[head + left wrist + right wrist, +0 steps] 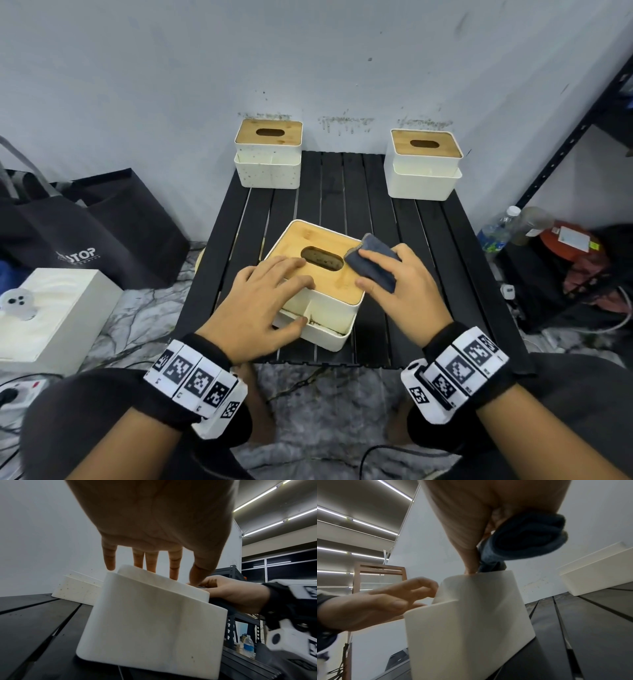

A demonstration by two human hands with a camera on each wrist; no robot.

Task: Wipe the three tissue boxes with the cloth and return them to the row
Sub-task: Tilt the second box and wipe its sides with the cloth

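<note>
Near tissue box (317, 284) sits at bench (442, 274) front edge, turned askew; left hand (263, 308) fingers spread flat on its lid and side, released; right hand (400, 291) fingers grasp folded blue cloth (373, 262) on lid's right edge; two other boxes (268, 154) (423, 164) at rear corners.

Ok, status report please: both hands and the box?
Left hand flat on near box, steadying. Right hand holds cloth on its lid. Nothing in the way.
</note>
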